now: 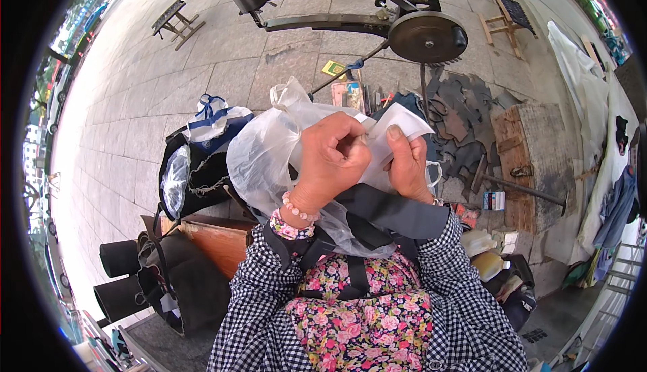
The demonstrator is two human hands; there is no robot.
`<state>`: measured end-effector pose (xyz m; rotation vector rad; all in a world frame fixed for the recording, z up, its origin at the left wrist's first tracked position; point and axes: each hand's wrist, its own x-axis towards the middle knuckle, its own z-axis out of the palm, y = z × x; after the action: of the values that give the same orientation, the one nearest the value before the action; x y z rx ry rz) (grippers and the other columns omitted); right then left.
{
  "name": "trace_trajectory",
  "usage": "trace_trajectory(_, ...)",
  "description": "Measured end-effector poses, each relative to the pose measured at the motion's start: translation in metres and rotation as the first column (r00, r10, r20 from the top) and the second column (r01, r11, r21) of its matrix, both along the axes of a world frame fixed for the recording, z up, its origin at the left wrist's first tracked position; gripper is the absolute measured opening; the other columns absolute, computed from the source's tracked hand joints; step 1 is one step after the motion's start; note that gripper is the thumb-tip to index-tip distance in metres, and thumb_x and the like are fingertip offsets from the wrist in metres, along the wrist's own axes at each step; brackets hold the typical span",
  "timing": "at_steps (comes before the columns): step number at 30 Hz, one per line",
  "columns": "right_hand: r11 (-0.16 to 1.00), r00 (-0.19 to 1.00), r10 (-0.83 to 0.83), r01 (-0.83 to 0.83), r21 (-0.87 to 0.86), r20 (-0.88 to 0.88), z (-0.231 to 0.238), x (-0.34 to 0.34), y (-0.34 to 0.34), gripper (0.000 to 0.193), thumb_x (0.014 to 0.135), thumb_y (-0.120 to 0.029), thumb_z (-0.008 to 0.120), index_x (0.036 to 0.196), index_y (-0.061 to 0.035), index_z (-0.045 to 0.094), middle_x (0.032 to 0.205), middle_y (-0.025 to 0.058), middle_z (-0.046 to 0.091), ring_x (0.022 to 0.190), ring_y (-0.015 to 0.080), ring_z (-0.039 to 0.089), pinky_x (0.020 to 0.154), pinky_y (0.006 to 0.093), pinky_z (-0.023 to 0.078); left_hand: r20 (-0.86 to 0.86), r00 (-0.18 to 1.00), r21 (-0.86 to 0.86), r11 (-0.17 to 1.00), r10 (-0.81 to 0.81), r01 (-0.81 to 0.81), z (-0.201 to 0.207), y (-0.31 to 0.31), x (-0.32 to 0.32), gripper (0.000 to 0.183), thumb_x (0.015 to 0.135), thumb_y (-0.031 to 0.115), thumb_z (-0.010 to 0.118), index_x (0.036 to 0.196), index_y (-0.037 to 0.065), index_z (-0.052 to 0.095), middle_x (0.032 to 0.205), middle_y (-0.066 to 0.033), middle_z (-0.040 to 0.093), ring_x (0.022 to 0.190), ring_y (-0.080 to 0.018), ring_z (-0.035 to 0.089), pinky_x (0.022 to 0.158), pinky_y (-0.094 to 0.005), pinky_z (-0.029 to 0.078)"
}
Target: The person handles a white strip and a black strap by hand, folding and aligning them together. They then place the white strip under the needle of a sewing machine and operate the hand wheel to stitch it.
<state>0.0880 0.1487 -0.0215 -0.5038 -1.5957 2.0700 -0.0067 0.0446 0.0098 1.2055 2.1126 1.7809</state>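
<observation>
My right hand (pixel 409 164) is closed on a thin white sheet (pixel 406 120), its thumb pressed flat on the front. Whether the sheet is cloth or paper I cannot tell. Beside it, my left hand (pixel 330 160) is curled in a pinch at the sheet's left edge; what is between its fingertips is too small to make out. A translucent plastic bag (pixel 263 160) spreads behind and under my left hand, over my lap. A dark grey strip (pixel 397 211) lies below my right hand, across the lap.
Ahead stands a black hand-cranked machine with a round wheel (pixel 428 37). Dark leather scraps (pixel 458 112) lie on the paving at right, near a wooden box (pixel 532 170) and a hammer-like iron tool (pixel 522 190). Black bags (pixel 192 277) sit at left; small stools (pixel 176 21) stand farther off.
</observation>
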Motion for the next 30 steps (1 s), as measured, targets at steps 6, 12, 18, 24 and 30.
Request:
trace_trajectory(6,0.955,0.979,-0.17,0.135,-0.263,-0.111,-0.01,-0.01,-0.006,0.026,0.089,-0.026,0.047,0.095,-0.0024,0.056,0.072,-0.0027,0.055,0.058,0.0016,0.047,0.045,0.0175,0.034,0.44,0.898,0.195,0.975,0.007,-0.103,-0.002,-0.003,-0.006,0.002,0.078,0.002,0.054,0.078,0.001,0.056,0.065,0.0001,0.054,0.051,-0.0056,0.049,0.046,-0.0186,0.039)
trace_trajectory(12,0.92,0.983,-0.142,0.087,-0.383,-0.118,-0.024,-0.005,0.003,0.021,0.088,-0.021,0.048,0.099,-0.0039,0.052,0.082,0.0024,0.059,0.07,0.0108,0.059,0.059,0.0248,0.049,0.468,0.878,-0.022,0.994,0.102,-0.104,0.002,0.009,-0.021,0.005,0.079,0.005,0.057,0.082,0.001,0.056,0.064,0.0001,0.053,0.049,-0.0046,0.047,0.043,-0.0183,0.037)
trace_trajectory(18,0.923,0.99,-0.082,0.032,-0.385,-0.115,-0.024,-0.003,0.004,0.021,0.087,-0.022,0.05,0.1,-0.0054,0.053,0.082,0.002,0.059,0.068,0.0108,0.059,0.056,0.0237,0.049,0.525,0.837,0.08,0.97,0.154,-0.229,-0.015,0.016,-0.031,0.006,0.079,0.005,0.057,0.083,0.0,0.056,0.066,-0.0006,0.054,0.049,-0.005,0.047,0.042,-0.0182,0.035)
trace_trajectory(24,0.911,0.989,-0.104,0.052,-0.409,-0.106,-0.025,-0.005,0.004,0.023,0.086,-0.023,0.05,0.101,-0.0059,0.053,0.082,0.0016,0.059,0.069,0.0107,0.059,0.053,0.0232,0.048,0.64,0.754,-0.01,0.983,0.148,-0.185,-0.004,0.019,-0.03,0.009,0.08,0.01,0.058,0.078,0.001,0.057,0.064,-0.0005,0.054,0.049,-0.005,0.046,0.042,-0.0181,0.034)
trace_trajectory(30,0.922,0.993,-0.087,0.051,-0.384,-0.076,-0.021,-0.004,0.004,0.023,0.086,-0.024,0.051,0.1,-0.0062,0.053,0.077,0.0,0.058,0.062,0.0075,0.057,0.045,0.0199,0.042,0.585,0.799,-0.011,0.986,0.14,-0.165,-0.02,0.017,-0.036,0.013,0.079,0.014,0.063,0.074,0.003,0.057,0.057,0.0019,0.049,0.047,-0.0049,0.044,0.043,-0.0173,0.033)
